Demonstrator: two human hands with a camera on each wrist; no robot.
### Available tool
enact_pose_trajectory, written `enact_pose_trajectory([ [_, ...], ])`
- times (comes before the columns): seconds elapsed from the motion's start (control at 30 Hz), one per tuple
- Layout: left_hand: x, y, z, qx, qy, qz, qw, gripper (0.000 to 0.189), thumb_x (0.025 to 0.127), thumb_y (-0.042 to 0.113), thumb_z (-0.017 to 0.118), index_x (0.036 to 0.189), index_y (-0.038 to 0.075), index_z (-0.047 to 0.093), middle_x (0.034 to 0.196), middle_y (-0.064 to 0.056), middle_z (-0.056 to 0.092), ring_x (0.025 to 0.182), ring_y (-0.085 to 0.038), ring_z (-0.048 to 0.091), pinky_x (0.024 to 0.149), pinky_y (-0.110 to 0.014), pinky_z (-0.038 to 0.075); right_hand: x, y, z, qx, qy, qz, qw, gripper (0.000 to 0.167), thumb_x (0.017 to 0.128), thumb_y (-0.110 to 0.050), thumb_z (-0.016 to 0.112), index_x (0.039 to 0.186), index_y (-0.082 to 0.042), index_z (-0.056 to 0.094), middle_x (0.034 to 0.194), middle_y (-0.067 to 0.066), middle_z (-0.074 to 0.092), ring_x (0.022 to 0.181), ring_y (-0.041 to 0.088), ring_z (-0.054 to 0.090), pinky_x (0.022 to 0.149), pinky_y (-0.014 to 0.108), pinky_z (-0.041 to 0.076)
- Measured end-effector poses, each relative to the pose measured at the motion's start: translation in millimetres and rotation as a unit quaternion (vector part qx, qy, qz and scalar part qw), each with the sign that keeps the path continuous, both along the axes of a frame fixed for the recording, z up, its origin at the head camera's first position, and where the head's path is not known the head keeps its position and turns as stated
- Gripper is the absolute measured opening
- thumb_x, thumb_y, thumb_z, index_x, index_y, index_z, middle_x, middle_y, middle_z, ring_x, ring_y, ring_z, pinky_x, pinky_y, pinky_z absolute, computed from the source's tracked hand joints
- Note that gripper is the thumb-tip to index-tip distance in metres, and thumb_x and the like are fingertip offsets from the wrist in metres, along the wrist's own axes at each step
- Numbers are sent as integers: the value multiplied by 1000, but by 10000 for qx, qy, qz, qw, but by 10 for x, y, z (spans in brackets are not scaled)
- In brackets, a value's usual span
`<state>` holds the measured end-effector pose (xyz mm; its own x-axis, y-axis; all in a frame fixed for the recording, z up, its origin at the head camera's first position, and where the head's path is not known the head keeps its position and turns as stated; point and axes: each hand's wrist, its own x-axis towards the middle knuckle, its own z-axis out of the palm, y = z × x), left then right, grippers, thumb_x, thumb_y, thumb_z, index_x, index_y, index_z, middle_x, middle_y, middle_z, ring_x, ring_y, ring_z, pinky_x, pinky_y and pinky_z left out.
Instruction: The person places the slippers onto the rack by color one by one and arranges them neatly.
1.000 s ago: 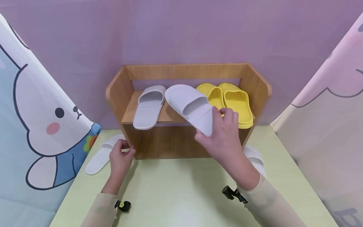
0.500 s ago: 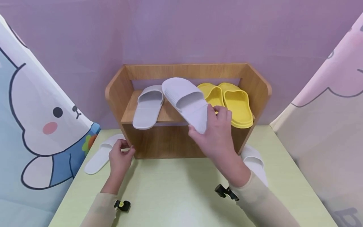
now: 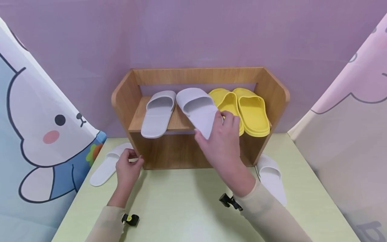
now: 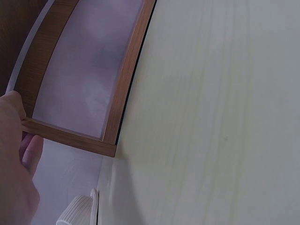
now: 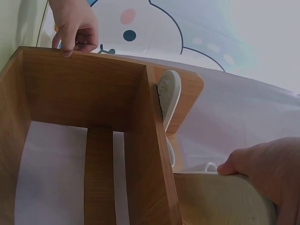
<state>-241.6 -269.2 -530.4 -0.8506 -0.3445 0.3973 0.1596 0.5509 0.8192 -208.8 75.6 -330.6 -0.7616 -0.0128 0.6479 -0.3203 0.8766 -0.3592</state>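
Observation:
My right hand [image 3: 222,143] grips the heel end of a pale slipper [image 3: 199,109], thumb below and fingers over the far edge. The slipper points toe-first to the back left, over the top shelf of a wooden shoe rack [image 3: 198,76]. In the right wrist view its sole [image 5: 220,199] faces the camera, beside the shelf edge. My left hand [image 3: 128,168] pinches the front edge of the rack's left side panel; the left wrist view has the fingertips [image 4: 33,152] on either side of that panel. A matching slipper [image 3: 158,116] rests on the shelf's left part.
Yellow clogs [image 3: 251,112] stand side by side at the shelf's right. A white slipper [image 3: 105,168] lies on the table [image 3: 169,208] left of the rack, another white slipper [image 3: 270,178] right of it. A purple cloth [image 3: 196,33] hangs behind; printed cloths flank both sides.
My right hand has moved left with the slipper, which rose a little, then came down toward the shelf beside the other slipper. The left hand stays on the rack's panel.

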Motion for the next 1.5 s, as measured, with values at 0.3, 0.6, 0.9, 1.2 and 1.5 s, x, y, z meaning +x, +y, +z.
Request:
enact_pose_trajectory([
  [0.3,-3,1,-1,27,111,-37,9999,23,92,-2,80,110,1,65,105,-16,74,100,-34,75,72,-6,53,-18,-103,34,300,-426,-205,9984,86,91,-51,84,141,15,60,133,30,57,120,44,47,94,52,49],
  [0.6,5,6,-24,-60,124,-56,9999,23,93,-1,81,110,3,66,104,-15,74,99,-36,75,73,-5,52,44,-126,-19,629,-733,-158,9952,90,94,-55,83,143,17,57,134,30,57,117,43,47,91,49,48],
  [0.9,7,14,-29,-79,126,-36,9999,24,93,-1,81,110,3,65,104,-14,73,99,-35,75,73,-6,53,120,-130,-59,474,-1086,366,9923,95,93,-51,87,147,19,52,146,31,55,121,42,47,93,47,56],
  [1.2,2,-5,-47,-87,185,-7,9998,24,92,-2,80,110,3,65,104,-14,74,98,-34,75,72,-6,53,67,-183,-88,213,-1180,460,9917,94,93,-54,87,144,19,55,149,31,55,122,41,48,94,48,57],
  [1.5,3,7,-37,-2,207,-61,9998,24,92,-3,80,109,2,65,105,-15,74,99,-33,75,72,-6,54,18,-204,-144,-106,-1288,721,9890,96,92,-53,89,149,15,53,154,28,51,131,40,44,103,51,55],
])
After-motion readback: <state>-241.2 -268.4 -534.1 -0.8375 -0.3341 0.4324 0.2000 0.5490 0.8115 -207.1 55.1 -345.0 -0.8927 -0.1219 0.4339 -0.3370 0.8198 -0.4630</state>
